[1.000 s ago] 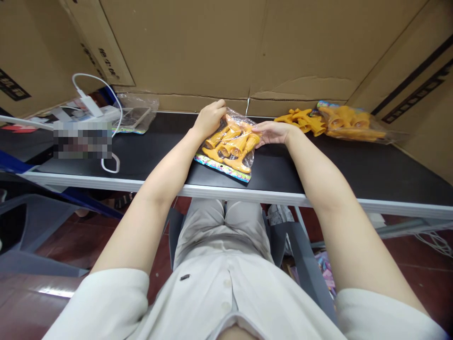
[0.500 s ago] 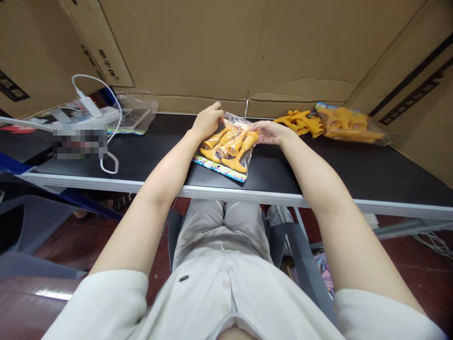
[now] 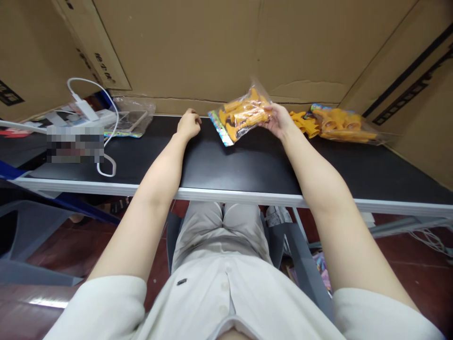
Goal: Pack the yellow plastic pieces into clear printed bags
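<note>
My right hand (image 3: 278,122) grips the right end of a clear plastic bag (image 3: 244,113) filled with orange-yellow plastic pieces. The bag is tilted above the black tabletop, its colourful printed header strip pointing to the lower left. What the pieces are, I cannot make out. To the left of the bag, and apart from it, my left hand (image 3: 190,124) is at the far part of the table with its fingers curled in. Nothing shows in it. Beyond my right hand lie loose orange-yellow pieces (image 3: 305,124), partly hidden by the hand and wrist.
Another filled bag (image 3: 345,123) lies at the right by the cardboard wall (image 3: 198,47). A white cable (image 3: 116,111), a charger (image 3: 87,109) and a clear packet (image 3: 136,118) sit at the left of the black table (image 3: 240,170). A grey chair (image 3: 35,236) stands lower left.
My left hand has let go of the bag and moved left. My right hand has lifted the bag off the table and turned it, so its header now points left.
</note>
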`<state>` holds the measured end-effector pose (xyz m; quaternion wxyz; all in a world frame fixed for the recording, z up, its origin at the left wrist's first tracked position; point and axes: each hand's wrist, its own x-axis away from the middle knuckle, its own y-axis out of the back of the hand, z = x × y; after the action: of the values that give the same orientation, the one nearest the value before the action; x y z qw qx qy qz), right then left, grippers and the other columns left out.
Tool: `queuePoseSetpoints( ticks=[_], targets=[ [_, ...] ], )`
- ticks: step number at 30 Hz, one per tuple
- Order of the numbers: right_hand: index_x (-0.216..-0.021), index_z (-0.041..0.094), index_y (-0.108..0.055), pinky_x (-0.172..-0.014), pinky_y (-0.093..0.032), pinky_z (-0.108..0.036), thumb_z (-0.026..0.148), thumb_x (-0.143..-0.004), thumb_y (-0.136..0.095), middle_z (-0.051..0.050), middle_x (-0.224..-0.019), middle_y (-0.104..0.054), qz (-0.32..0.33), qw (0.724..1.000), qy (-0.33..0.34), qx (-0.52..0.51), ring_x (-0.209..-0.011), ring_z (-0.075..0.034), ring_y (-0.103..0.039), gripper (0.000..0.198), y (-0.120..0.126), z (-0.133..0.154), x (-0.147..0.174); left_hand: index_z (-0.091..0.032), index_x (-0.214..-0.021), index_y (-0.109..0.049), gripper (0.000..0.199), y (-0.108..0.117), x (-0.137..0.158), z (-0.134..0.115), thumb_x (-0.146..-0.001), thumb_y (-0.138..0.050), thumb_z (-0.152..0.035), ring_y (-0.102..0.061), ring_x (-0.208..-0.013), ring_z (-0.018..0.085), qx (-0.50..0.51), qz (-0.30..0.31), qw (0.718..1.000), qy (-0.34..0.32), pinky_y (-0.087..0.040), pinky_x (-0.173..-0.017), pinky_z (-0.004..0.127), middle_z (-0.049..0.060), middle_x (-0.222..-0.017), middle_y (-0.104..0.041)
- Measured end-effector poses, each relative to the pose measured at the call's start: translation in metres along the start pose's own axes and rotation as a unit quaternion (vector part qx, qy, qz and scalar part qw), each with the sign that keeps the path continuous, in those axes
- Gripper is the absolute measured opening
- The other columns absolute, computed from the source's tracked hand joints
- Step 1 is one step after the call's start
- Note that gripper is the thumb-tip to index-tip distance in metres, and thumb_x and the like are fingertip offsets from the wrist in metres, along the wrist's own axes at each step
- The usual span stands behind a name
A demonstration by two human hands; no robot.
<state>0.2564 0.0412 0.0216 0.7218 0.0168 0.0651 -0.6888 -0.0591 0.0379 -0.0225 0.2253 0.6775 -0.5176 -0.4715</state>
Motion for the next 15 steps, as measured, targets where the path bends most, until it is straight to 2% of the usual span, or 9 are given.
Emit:
queuePoseSetpoints(
  ticks=[2, 4, 6, 8, 12, 14, 15],
  targets=[
    [-0.093, 0.025, -0.058, -0.077, -0.062, -0.032, 0.033, -0.087, -0.076, -0.001, -0.087, -0.068, -0.057, 0.997, 0.030, -0.036, -0.088, -0.019, -0.068, 0.021, 0.009, 0.004, -0.010, -0.016, -0.093, -0.077, 0.032, -0.001, -0.001, 0.000, -0.089, -0.048, -0.003, -0.066, -0.136, 0.029, -0.003, 0.003, 1.000, 0.002, -0.047, -0.122, 0.036, 0.015, -0.143, -0.068],
    [-0.094, 0.025, -0.056, -0.082, -0.063, -0.034, 0.030, -0.094, -0.069, -0.002, -0.090, -0.070, -0.136, 0.983, 0.054, -0.111, -0.093, -0.018, -0.067, 0.014, 0.016, 0.010, -0.017, -0.016, -0.094, -0.079, 0.033, -0.004, -0.004, 0.001, -0.090, -0.048, -0.004, -0.066, -0.136, 0.030, 0.005, 0.002, 1.000, -0.008, -0.047, -0.122, 0.037, 0.015, -0.141, -0.069],
    [-0.098, 0.025, -0.055, -0.085, -0.064, -0.036, 0.026, -0.103, -0.057, -0.004, -0.097, -0.071, -0.232, 0.950, 0.086, -0.191, -0.096, -0.017, -0.067, 0.006, 0.022, 0.018, -0.021, -0.017, -0.095, -0.079, 0.033, -0.007, -0.006, 0.002, -0.090, -0.049, -0.005, -0.066, -0.136, 0.030, 0.013, 0.001, 1.000, -0.022, -0.047, -0.123, 0.038, 0.013, -0.139, -0.070],
    [-0.114, 0.022, -0.055, -0.086, -0.064, -0.038, 0.026, -0.110, -0.045, -0.007, -0.112, -0.071, -0.317, 0.912, 0.124, -0.229, -0.103, -0.018, -0.070, 0.012, 0.025, 0.027, -0.020, -0.018, -0.094, -0.079, 0.032, -0.011, -0.008, 0.004, -0.089, -0.050, -0.006, -0.066, -0.135, 0.029, 0.010, 0.001, 0.999, -0.038, -0.047, -0.123, 0.039, 0.012, -0.138, -0.071],
    [-0.151, 0.020, -0.035, -0.089, -0.065, -0.038, 0.028, -0.115, -0.030, -0.015, -0.144, -0.061, -0.398, 0.873, 0.160, -0.233, -0.117, -0.019, -0.075, 0.037, 0.036, 0.042, -0.016, -0.017, -0.095, -0.079, 0.031, -0.013, -0.010, 0.008, -0.089, -0.051, -0.007, -0.068, -0.130, 0.031, 0.000, 0.017, 0.999, -0.049, -0.050, -0.121, 0.043, 0.014, -0.137, -0.071],
    [-0.155, 0.024, -0.031, -0.094, -0.066, -0.038, 0.027, -0.115, -0.032, -0.016, -0.157, -0.052, -0.428, 0.852, 0.173, -0.248, -0.127, -0.019, -0.071, 0.040, 0.049, 0.044, -0.017, -0.017, -0.097, -0.080, 0.031, -0.013, -0.009, 0.008, -0.087, -0.052, -0.008, -0.068, -0.130, 0.031, 0.009, 0.026, 0.999, -0.044, -0.050, -0.122, 0.045, 0.015, -0.137, -0.071],
    [-0.155, 0.027, -0.034, -0.097, -0.065, -0.040, 0.025, -0.114, -0.033, -0.016, -0.165, -0.044, -0.427, 0.853, 0.185, -0.236, -0.137, -0.021, -0.065, 0.041, 0.059, 0.043, -0.019, -0.017, -0.098, -0.079, 0.030, -0.013, -0.009, 0.008, -0.087, -0.053, -0.008, -0.068, -0.131, 0.032, 0.012, 0.030, 0.999, -0.042, -0.049, -0.122, 0.045, 0.015, -0.138, -0.071]
  ],
)
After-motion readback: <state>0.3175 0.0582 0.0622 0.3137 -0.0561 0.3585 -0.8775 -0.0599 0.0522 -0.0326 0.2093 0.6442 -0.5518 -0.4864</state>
